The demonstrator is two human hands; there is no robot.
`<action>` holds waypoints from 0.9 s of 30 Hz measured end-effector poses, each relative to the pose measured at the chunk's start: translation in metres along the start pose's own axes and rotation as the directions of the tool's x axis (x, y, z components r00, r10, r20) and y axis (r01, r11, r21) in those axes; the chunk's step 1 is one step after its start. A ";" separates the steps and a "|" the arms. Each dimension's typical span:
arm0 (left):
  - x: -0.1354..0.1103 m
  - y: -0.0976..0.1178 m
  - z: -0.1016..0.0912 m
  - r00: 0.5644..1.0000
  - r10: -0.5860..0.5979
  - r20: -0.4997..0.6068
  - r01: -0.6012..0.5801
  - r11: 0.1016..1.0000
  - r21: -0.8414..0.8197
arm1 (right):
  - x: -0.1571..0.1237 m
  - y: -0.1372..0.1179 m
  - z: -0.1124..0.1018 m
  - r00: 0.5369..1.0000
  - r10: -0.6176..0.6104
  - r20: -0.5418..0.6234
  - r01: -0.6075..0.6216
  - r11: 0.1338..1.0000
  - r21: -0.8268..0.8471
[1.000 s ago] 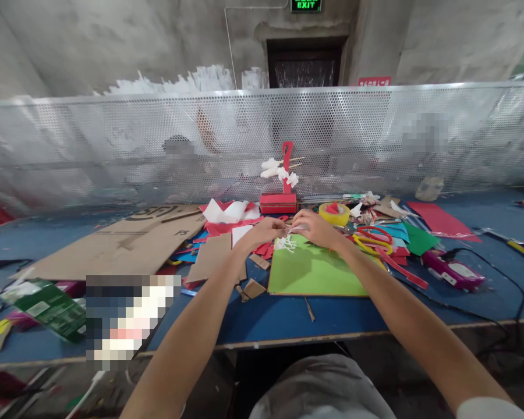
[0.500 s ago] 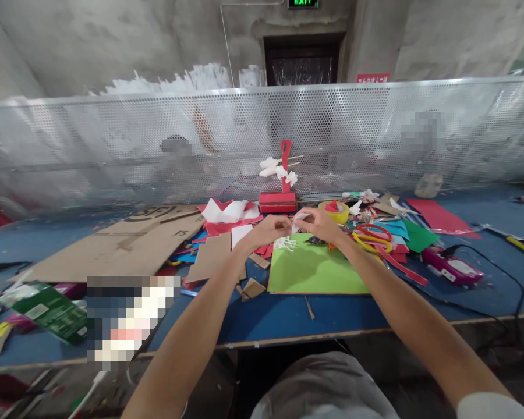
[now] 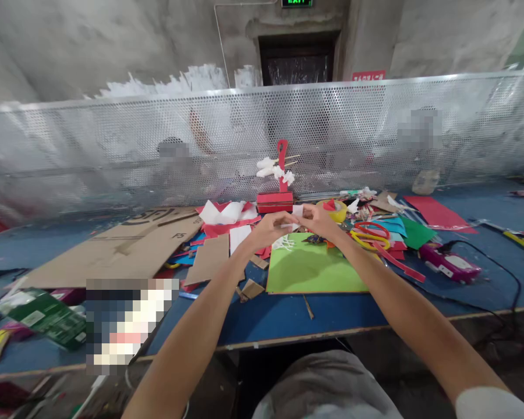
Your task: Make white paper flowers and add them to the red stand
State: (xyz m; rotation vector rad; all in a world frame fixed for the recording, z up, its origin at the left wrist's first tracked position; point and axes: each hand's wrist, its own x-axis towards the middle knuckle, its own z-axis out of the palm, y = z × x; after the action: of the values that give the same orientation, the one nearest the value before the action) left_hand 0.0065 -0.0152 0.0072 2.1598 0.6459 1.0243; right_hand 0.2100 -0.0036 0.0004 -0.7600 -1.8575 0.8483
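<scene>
My left hand (image 3: 271, 227) and my right hand (image 3: 319, 221) meet fingertip to fingertip above the far edge of a light green board (image 3: 317, 270). Both are closed on a small white piece of paper (image 3: 297, 210), which pokes up between the fingers; its lower part is hidden. Beneath the hands, a white branching cutout (image 3: 283, 242) lies at the board's upper left corner. Just behind them stands a red box (image 3: 274, 202) with a red upright strip (image 3: 282, 152), carrying white tufts (image 3: 268, 169) and thin sticks.
Brown cardboard (image 3: 117, 247) covers the left. Yellow tape (image 3: 338, 210), yellow and red scissors (image 3: 370, 235) and coloured paper scraps lie to the right, near a purple device (image 3: 449, 263) with a black cable. A perforated metal screen (image 3: 227, 139) runs along the back.
My fingers have come closer together, and the white paper now sticks up above them rather than hanging between them. The view has shifted slightly.
</scene>
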 end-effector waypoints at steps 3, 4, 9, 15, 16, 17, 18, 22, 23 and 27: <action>0.000 0.000 0.000 1.000 -0.010 -0.014 0.011 1.000 0.019 | -0.001 0.000 -0.001 0.999 0.035 -0.013 -0.035 0.998 -0.045; 0.000 0.000 0.000 1.000 -0.015 -0.021 0.016 1.000 0.026 | -0.001 0.000 -0.001 0.999 0.043 -0.013 -0.044 0.997 -0.059; 0.000 -0.002 -0.001 0.998 -0.047 -0.048 0.051 0.995 0.089 | 0.000 0.000 0.000 1.000 0.028 0.005 -0.028 0.998 -0.065; 0.003 -0.005 -0.002 0.986 -0.042 -0.158 0.062 0.990 0.125 | 0.001 0.001 0.003 1.000 0.005 0.016 -0.003 0.993 -0.116; 0.003 -0.007 -0.003 0.983 -0.054 -0.177 0.074 0.991 0.108 | 0.002 0.002 0.004 1.000 -0.009 0.006 0.009 0.993 -0.117; 0.004 -0.009 -0.004 0.979 -0.070 -0.194 0.086 0.993 0.077 | 0.002 0.002 0.004 1.000 -0.024 -0.005 0.023 0.993 -0.113; 0.004 -0.011 -0.005 0.975 -0.089 -0.205 0.097 0.995 0.033 | 0.002 0.002 0.004 0.999 -0.035 -0.011 0.034 0.994 -0.103; 0.006 -0.018 -0.006 0.957 -0.147 -0.249 0.112 0.982 -0.151 | 0.002 0.001 0.006 0.998 0.027 0.055 -0.026 1.000 -0.010; 0.006 -0.019 -0.006 0.952 -0.161 -0.259 0.117 0.977 -0.179 | 0.001 0.002 0.007 0.996 0.051 0.074 -0.052 0.999 0.008; 0.006 -0.019 -0.004 0.937 -0.191 -0.292 0.136 0.970 -0.199 | 0.002 0.007 0.010 0.993 0.075 0.093 -0.076 0.997 0.005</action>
State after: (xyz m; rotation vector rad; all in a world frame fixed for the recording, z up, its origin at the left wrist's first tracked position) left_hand 0.0038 0.0032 -0.0016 1.7751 0.8321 1.2900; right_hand 0.2012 -0.0004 -0.0077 -0.8020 -1.9162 0.9532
